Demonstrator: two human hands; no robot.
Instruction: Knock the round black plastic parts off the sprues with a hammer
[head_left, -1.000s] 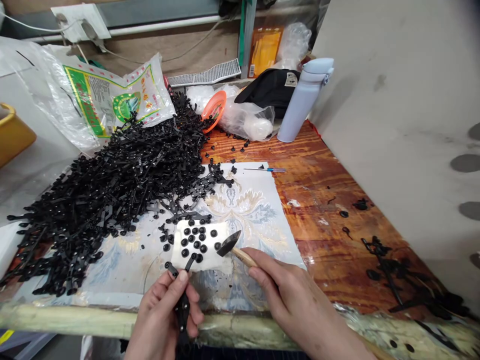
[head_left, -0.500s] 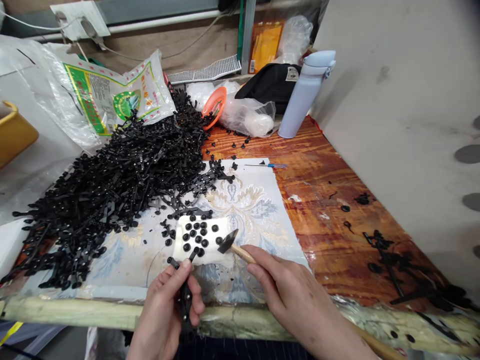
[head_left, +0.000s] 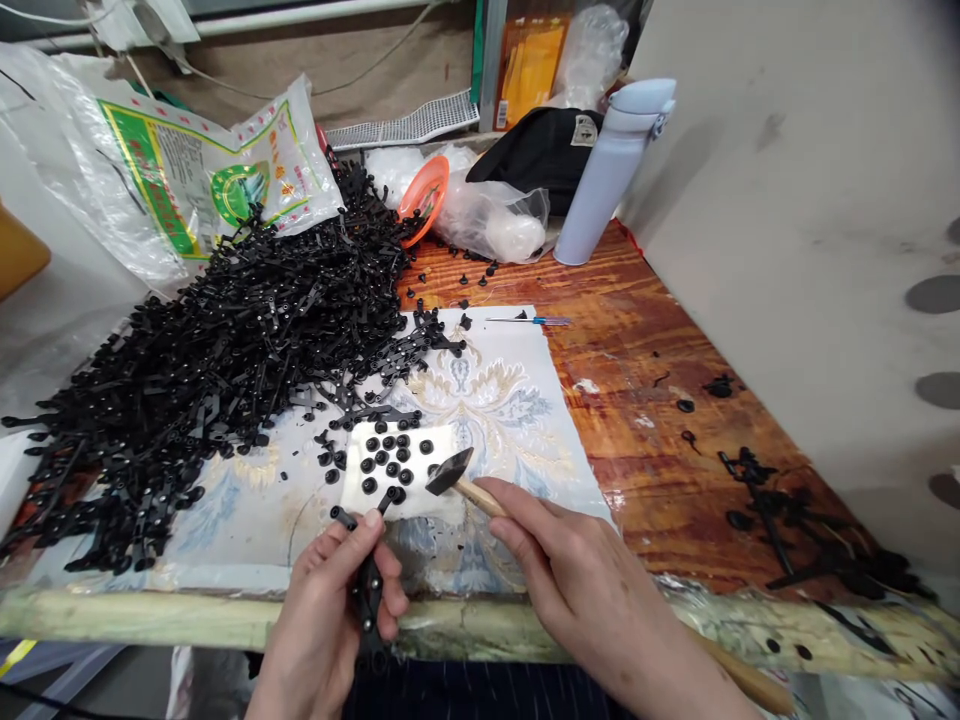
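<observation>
Several slim black plastic arms (head_left: 367,590) are gripped in my left hand (head_left: 337,590), one of them reaching out past the thumb toward a cream pad (head_left: 442,440). Small round black caps (head_left: 392,468) are spread over this pad. My right hand (head_left: 570,570) is wrapped around the wooden handle of a hammer (head_left: 451,472), whose dark wedge-shaped head hovers at or over the pad's right side, covering part of one cap. Whether the head touches the cap I cannot tell. Under the pad lies a patterned pale cloth (head_left: 517,410).
A big heap of black plastic parts (head_left: 247,320) covers the left of the wooden table (head_left: 622,350). Behind stand a pale blue bottle (head_left: 611,180), an orange bowl (head_left: 426,198) and a printed plastic bag (head_left: 225,170). A thin screwdriver (head_left: 544,320) lies on the cloth's far edge.
The view has shifted slightly, so the scene sits a little higher and further left. The hammer head has tilted a little; both hands keep their holds.
</observation>
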